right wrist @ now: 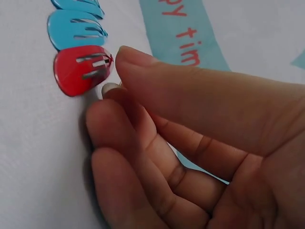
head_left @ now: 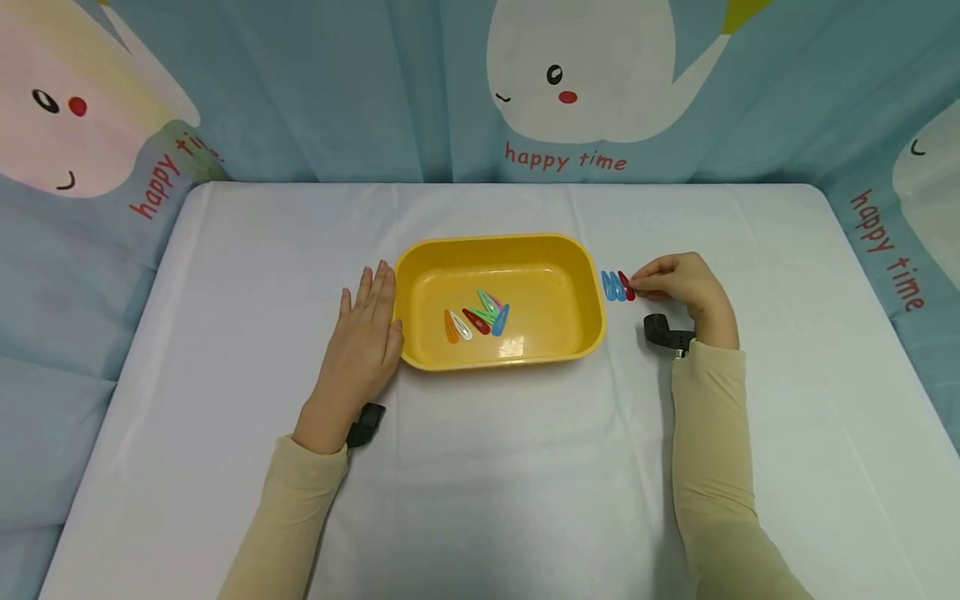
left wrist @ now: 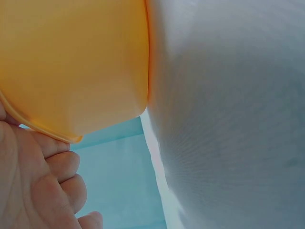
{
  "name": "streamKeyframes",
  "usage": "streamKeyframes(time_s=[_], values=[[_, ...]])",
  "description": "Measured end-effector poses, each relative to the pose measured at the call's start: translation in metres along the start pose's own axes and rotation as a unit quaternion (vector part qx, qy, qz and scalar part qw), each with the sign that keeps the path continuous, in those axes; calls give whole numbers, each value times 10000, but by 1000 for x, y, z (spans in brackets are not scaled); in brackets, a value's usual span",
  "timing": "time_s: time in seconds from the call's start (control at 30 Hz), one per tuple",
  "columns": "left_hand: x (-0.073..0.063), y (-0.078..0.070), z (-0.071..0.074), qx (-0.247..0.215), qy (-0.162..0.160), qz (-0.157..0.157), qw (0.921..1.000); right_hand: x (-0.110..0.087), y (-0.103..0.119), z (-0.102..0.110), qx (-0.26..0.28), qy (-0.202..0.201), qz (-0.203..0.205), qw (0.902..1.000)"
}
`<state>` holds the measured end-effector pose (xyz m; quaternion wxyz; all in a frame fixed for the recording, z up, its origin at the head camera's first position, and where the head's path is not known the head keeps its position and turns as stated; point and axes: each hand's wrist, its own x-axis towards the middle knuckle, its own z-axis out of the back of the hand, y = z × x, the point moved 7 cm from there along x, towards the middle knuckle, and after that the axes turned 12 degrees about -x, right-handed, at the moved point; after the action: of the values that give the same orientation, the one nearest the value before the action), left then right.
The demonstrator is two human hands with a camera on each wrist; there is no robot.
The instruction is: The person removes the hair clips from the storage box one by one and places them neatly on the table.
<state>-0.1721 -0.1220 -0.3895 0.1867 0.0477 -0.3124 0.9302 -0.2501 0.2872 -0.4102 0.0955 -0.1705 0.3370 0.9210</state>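
Observation:
A yellow plastic tray [head_left: 525, 362] stands mid-table with several snap hair clips on its floor, among them an orange clip [head_left: 451, 326], a white clip [head_left: 461, 326] and a blue clip [head_left: 500, 320]. Against the tray's left rim rests my left hand [head_left: 358, 342], fingers straight. To the right of the tray, two blue hair clips [head_left: 611, 286] and a red hair clip [right wrist: 78, 71] lie side by side on the table. My right hand [head_left: 686, 292] has its thumb and index fingertips at the red clip's narrow end. That end shows beside the thumb, apart from any visible pinch.
A white cloth covers the table [head_left: 510, 483]. Blue curtains [head_left: 352, 92] with cartoon whales hang along the back and both sides. A black wrist camera [head_left: 663, 333] sits at the right wrist and another camera [head_left: 366, 423] at the left.

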Motion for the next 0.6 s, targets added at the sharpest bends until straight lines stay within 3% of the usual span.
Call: streamKeyframes(time_s=[0.33, 0.6], values=[[2, 1, 0, -82, 27, 55, 9999, 4, -4, 1, 627, 92, 62, 9980], [1, 1, -1, -97, 93, 86, 9999, 3, -8, -2, 830, 129, -48, 9965]])
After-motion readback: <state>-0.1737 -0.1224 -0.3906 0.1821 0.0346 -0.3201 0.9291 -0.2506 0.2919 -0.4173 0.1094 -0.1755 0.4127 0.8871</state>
